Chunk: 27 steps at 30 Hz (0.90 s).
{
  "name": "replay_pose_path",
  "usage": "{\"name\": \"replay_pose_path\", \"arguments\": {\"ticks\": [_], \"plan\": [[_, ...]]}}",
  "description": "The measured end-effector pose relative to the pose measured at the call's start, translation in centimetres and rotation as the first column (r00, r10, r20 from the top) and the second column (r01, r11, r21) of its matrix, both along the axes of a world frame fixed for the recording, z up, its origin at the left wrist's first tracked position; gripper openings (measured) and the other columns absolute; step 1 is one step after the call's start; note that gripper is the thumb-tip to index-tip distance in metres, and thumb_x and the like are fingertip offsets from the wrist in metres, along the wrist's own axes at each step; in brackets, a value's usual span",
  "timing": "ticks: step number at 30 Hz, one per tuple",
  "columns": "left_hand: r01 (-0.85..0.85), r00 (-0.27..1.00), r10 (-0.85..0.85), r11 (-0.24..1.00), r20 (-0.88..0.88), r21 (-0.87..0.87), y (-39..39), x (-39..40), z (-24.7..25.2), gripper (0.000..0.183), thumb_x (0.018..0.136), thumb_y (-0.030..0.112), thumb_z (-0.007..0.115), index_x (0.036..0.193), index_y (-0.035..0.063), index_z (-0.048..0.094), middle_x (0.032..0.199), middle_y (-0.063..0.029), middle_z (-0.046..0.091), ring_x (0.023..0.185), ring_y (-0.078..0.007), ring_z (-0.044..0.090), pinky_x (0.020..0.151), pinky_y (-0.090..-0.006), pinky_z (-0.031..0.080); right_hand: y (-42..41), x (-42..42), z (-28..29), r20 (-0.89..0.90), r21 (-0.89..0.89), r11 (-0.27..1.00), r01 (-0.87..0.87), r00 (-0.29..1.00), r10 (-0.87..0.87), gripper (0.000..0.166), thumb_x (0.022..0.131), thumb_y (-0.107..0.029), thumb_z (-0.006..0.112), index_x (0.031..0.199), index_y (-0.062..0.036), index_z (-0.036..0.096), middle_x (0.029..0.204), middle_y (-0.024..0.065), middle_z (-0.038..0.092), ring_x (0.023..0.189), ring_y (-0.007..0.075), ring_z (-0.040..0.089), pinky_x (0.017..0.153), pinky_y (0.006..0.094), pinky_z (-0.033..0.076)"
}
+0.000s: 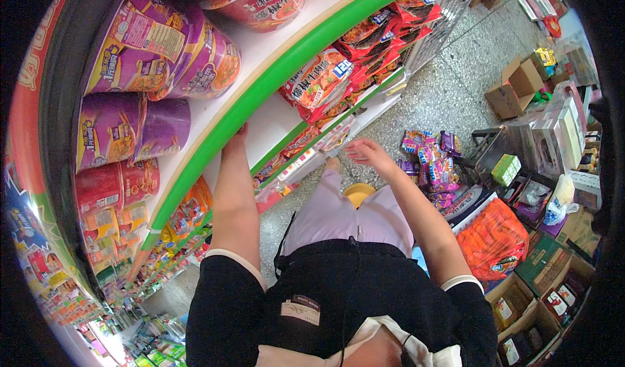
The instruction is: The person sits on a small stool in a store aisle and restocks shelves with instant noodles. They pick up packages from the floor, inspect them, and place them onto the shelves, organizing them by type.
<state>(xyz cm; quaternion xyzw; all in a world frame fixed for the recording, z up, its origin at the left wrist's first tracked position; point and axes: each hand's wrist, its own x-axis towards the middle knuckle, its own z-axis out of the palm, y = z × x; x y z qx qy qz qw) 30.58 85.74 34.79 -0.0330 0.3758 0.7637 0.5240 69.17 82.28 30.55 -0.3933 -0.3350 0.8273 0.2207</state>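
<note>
My left hand [240, 132] reaches under the green front edge [205, 137] of an upper shelf, onto the white shelf below; its fingers are mostly hidden. To the right of it on that lower shelf lie red instant noodle packets [317, 81] in a pile. My right hand [364, 153] hangs over the floor with fingers apart and nothing in it. Beyond it on the floor is a heap of purple noodle packets [432, 162]. Purple noodle tubs [210, 59] and a red noodle tub [263, 3] stand on the upper shelf.
A yellow stool [360, 194] is between my legs. At right are an open cardboard box [515, 89], an orange plastic-wrapped bundle [495, 240], a small green box [506, 170] and cartons holding jars [517, 303]. More packets [188, 211] fill the shelves at left.
</note>
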Motion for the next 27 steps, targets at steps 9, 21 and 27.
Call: {"name": "replay_pose_path", "arguments": {"ticks": [9,21,27], "plan": [[-0.028,0.998,0.026,0.999,0.055,0.043,0.1,-3.5,-3.1,0.025,0.075,0.017,0.054,0.094,0.0005,0.053,0.093,-0.0138,0.057,0.083,-0.0264,0.056,0.069,-0.0387,0.05,0.0,1.3,-0.4,0.041,-0.051,0.999,-0.013,0.999,0.015,0.029,0.082,-0.03,0.043,0.101,-0.0075,0.048,0.1,0.0051,0.054,0.089,0.0148,0.051,0.077,0.0276,0.04],[-0.087,0.996,0.087,0.994,-0.001,0.063,2.5,-3.3,-2.4,0.025,0.075,0.016,0.055,0.096,0.0031,0.052,0.093,-0.011,0.056,0.083,-0.0241,0.055,0.071,-0.036,0.05,0.4,2.3,0.4,0.091,-0.009,1.0,-0.01,0.996,0.01,0.029,0.082,-0.03,0.042,0.099,-0.007,0.05,0.099,0.0043,0.055,0.089,0.0141,0.052,0.077,0.027,0.04],[-0.122,0.99,0.124,0.991,-0.059,0.048,2.3,-2.4,-1.6,0.026,0.074,0.015,0.056,0.097,0.0045,0.051,0.093,-0.0095,0.055,0.082,-0.023,0.054,0.072,-0.0347,0.049,0.8,1.6,-0.5,0.084,0.016,0.997,-0.078,0.994,0.076,0.031,0.082,-0.031,0.045,0.1,-0.0072,0.05,0.098,0.0035,0.054,0.09,0.0138,0.051,0.076,0.0268,0.04]]}}
